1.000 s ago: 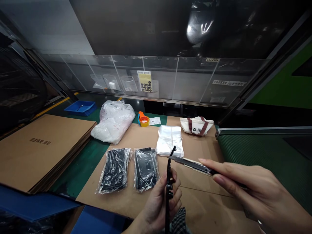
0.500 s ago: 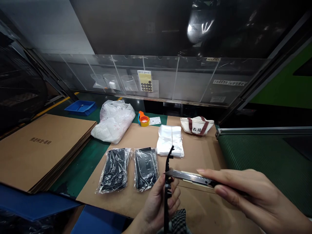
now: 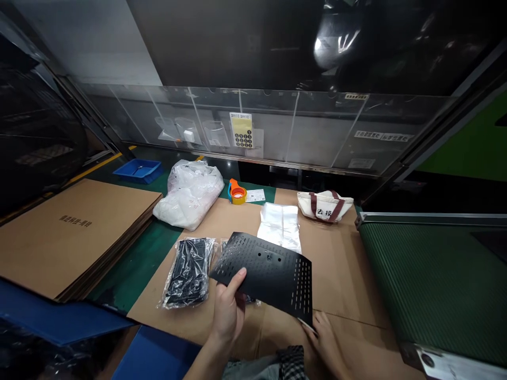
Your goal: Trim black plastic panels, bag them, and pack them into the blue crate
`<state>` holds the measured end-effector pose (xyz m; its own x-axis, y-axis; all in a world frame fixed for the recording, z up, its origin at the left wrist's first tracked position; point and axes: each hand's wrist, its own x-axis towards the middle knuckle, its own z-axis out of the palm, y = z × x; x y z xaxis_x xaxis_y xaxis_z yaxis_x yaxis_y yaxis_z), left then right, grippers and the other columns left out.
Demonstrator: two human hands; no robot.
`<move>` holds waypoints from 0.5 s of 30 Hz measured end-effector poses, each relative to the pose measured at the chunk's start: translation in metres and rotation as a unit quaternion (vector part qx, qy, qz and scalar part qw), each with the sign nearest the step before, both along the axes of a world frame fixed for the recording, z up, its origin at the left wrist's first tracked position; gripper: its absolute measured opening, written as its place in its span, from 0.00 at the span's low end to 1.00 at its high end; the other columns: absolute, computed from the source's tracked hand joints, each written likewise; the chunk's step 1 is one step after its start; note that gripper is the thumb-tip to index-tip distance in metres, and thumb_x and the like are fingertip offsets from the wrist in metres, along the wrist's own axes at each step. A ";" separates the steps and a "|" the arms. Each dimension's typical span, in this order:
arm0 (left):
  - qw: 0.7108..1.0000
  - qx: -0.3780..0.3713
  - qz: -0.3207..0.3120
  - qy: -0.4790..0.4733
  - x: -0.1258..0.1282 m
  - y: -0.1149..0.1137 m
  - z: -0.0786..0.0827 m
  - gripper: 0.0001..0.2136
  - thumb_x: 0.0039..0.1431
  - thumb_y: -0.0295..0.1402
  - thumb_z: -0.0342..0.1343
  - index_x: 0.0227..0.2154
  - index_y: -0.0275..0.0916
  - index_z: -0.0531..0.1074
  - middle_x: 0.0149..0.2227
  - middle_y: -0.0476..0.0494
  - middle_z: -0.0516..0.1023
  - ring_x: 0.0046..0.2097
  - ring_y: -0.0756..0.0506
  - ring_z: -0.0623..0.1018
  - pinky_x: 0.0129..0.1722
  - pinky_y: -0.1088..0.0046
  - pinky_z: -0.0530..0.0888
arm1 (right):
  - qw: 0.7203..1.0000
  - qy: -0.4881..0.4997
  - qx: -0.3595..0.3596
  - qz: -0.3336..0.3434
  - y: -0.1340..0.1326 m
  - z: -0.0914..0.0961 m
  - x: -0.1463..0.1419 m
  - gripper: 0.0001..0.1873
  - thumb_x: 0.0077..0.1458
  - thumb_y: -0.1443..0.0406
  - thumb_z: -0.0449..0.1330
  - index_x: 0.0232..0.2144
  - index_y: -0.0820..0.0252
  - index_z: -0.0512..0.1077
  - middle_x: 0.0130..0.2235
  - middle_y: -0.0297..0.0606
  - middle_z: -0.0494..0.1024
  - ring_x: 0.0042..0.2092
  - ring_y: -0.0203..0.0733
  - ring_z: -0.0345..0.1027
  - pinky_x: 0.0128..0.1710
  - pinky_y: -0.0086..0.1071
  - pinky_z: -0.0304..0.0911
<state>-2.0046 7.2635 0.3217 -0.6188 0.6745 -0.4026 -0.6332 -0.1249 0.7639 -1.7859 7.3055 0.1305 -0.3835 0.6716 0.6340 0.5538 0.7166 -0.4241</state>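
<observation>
My left hand is closed on the near left edge of a flat black perforated panel, thumb on top. It holds the panel face up and tilted above the cardboard sheet. My right hand lies low at the panel's near right corner, its fingers stretched toward it and the tips hidden under the corner. A pale sliver shows there; I cannot make out what it is. Two clear bags of black parts lie just beyond my left hand, one partly hidden by the panel.
A stack of clear bags, a tape dispenser, a full white plastic bag and a small canvas bag lie farther back. Flat cartons are piled at the left. A green conveyor belt runs on the right.
The panel was held edge-on with a utility knife at its edge; now it is turned flat and face up. My right hand has dropped to its near right corner, and the knife is out of sight.
</observation>
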 end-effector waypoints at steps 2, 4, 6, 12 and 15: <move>1.000 0.000 -0.008 -0.010 0.004 -0.003 -0.006 0.14 0.44 0.27 0.63 0.37 0.34 0.74 0.36 0.46 0.77 0.36 0.50 0.76 0.31 0.83 0.73 | 0.995 0.028 -0.090 -0.011 -0.013 -0.014 0.001 0.11 0.52 0.64 0.55 0.37 0.44 0.73 0.25 0.32 0.74 0.27 0.44 0.71 0.24 0.32 0.69; 0.999 0.018 -0.022 -0.022 0.009 -0.005 -0.010 0.15 0.44 0.27 0.63 0.39 0.34 0.73 0.36 0.47 0.78 0.39 0.49 0.76 0.35 0.80 0.73 | 0.981 0.067 -0.181 -0.029 -0.016 -0.024 0.000 0.11 0.48 0.59 0.59 0.37 0.47 0.74 0.30 0.35 0.75 0.33 0.49 0.71 0.30 0.40 0.69; 0.998 0.039 -0.040 -0.036 0.013 -0.006 -0.010 0.18 0.46 0.27 0.61 0.43 0.36 0.72 0.37 0.47 0.78 0.42 0.47 0.75 0.41 0.75 0.73 | 0.959 0.115 -0.255 -0.044 -0.011 -0.027 -0.003 0.14 0.43 0.55 0.62 0.35 0.51 0.75 0.35 0.39 0.76 0.38 0.54 0.70 0.36 0.46 0.67; 0.992 0.075 -0.102 -0.023 0.022 -0.009 -0.012 0.21 0.51 0.29 0.58 0.50 0.37 0.67 0.42 0.43 0.76 0.49 0.42 0.72 0.50 0.66 0.69 | 0.771 0.377 -0.512 0.023 0.006 0.061 -0.018 0.25 0.54 0.49 0.49 0.47 0.55 0.69 0.45 0.42 0.75 0.45 0.48 0.69 0.44 0.42 0.64; 0.984 0.080 -0.159 -0.010 0.024 -0.011 -0.015 0.18 0.52 0.29 0.57 0.48 0.36 0.69 0.44 0.42 0.76 0.49 0.42 0.72 0.52 0.66 0.66 | 0.567 0.542 -0.618 0.063 0.007 0.122 -0.025 0.24 0.50 0.49 0.54 0.43 0.58 0.72 0.43 0.43 0.76 0.44 0.48 0.69 0.46 0.42 0.63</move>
<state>-1.9807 7.2522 0.3065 -0.3587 0.8887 -0.2857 -0.6750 -0.0356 0.7369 -1.8104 7.3122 0.2525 -0.3126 0.8701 -0.3811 -0.5336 -0.4928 -0.6874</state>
